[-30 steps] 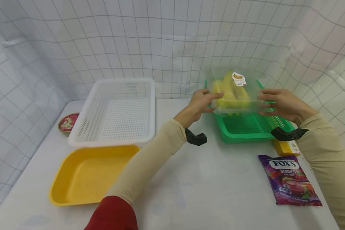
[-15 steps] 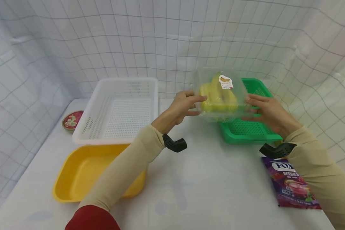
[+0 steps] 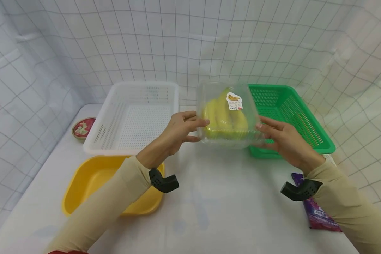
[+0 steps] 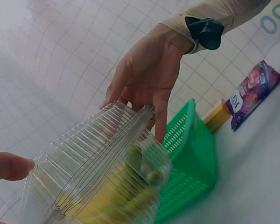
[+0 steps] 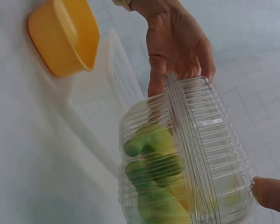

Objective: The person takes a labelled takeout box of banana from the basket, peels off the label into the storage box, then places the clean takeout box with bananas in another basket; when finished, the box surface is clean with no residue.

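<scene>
A clear plastic box of bananas [image 3: 223, 120], with a banana sticker on its lid, hangs above the table between both hands. My left hand [image 3: 181, 132] grips its left side, thumb at the lid's front corner. On the opposite side my right hand [image 3: 280, 137] holds the box with thumb and fingers. Yellow fruit with greenish stem ends shows through the ribbed wall in the right wrist view. Behind and to the right of the box stands a green basket [image 3: 304, 116], its left part hidden by the box.
A white basket [image 3: 139, 120] stands left of the box, with a yellow tub [image 3: 89, 176] in front of it. Far left lies a round red tin [image 3: 82, 127]. A purple Fox's candy bag [image 4: 254, 93] and a yellow box [image 4: 218, 116] lie at the right.
Both hands have carried the box of bananas left and slightly down, from above the green basket to the space between the baskets. More of the green basket shows.
</scene>
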A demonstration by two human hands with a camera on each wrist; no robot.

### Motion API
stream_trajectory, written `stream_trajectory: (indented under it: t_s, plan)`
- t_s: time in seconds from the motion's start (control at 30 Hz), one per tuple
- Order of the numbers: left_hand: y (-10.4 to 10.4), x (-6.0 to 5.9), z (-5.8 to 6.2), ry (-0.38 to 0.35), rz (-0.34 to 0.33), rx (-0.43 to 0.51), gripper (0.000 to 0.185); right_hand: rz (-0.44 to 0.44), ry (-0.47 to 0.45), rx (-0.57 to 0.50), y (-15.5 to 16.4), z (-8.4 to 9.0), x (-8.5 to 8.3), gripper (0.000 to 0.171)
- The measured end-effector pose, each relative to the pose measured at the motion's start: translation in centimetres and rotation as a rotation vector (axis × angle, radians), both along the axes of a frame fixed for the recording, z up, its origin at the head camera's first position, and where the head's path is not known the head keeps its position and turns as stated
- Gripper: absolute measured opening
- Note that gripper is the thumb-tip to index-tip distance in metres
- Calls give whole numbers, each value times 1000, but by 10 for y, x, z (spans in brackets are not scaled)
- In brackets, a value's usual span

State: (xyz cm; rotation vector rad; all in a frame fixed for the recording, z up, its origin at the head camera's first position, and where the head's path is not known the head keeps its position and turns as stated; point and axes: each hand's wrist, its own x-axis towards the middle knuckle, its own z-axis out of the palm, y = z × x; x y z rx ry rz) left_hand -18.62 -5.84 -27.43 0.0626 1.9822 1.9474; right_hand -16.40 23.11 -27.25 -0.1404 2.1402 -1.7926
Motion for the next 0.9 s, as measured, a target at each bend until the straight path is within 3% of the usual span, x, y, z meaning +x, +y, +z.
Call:
stream_trajectory:
  t_s: [0.2,0.57,0.8,0.9]
  plan:
    - [-12,27,-10,-3,41,-7,76,39,19,14,-12,-14,18,58]
    - [-34,71,-31,-44,51,-7,73,44,-24,35,-27,-41,52,59]
    - [-41,97,-52,-62,71,38,76,43,-37,78,-34,-60,72,61]
    - [-42,106,-61,-82,77,39,76,29,-83,77,-36,-67,81,60]
